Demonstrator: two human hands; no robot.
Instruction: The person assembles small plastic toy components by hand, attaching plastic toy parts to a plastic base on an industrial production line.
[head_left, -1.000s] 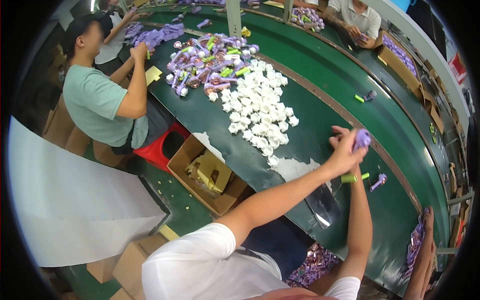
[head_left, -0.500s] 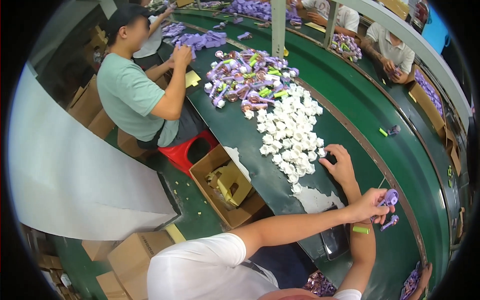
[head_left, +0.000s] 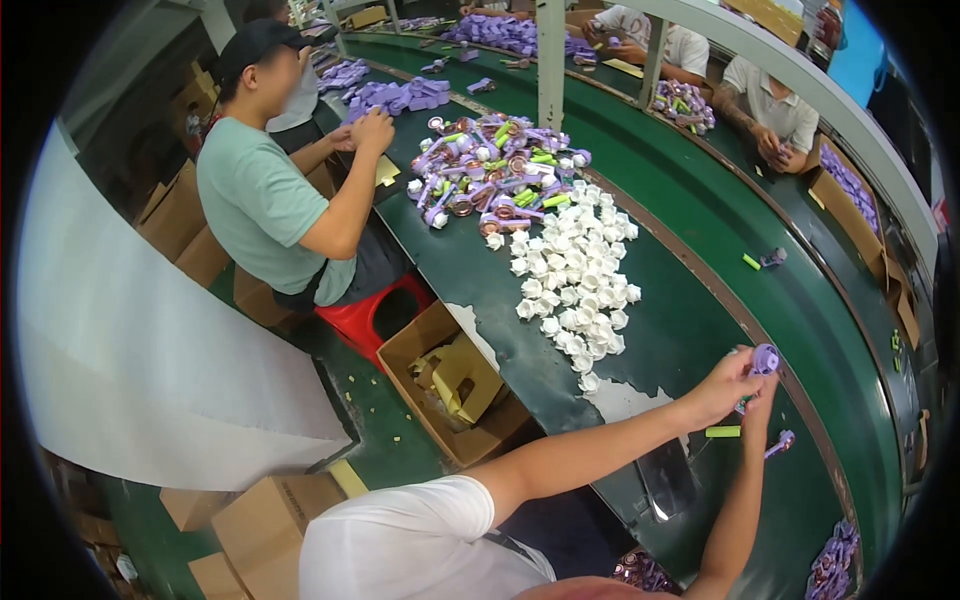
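Observation:
My left hand (head_left: pixel 722 392) is closed on a purple plastic part with a round head (head_left: pixel 765 360), held above the right side of the bench. Against it is my right hand (head_left: pixel 758 392), its fingers mostly hidden; whatever they hold cannot be made out. Just below the hands lies a light green cylinder (head_left: pixel 722 432) that looks like a battery cell. Beside my right wrist rests another purple part (head_left: pixel 780 444) with a thin handle. A spread of white flower-shaped pieces (head_left: pixel 580 280) covers the bench ahead and to the left.
Beyond the white pieces is a heap of purple parts with green cylinders (head_left: pixel 495 170). A dark phone-like slab (head_left: pixel 665 480) lies near the bench edge. A green curved conveyor (head_left: pixel 700 225) runs past. An open carton (head_left: pixel 400 345) stands below; a co-worker (head_left: pixel 265 190) sits left.
My right hand has drawn back from the white pieces and met my left hand at the purple part. The left hand has risen slightly, moving left and away from me.

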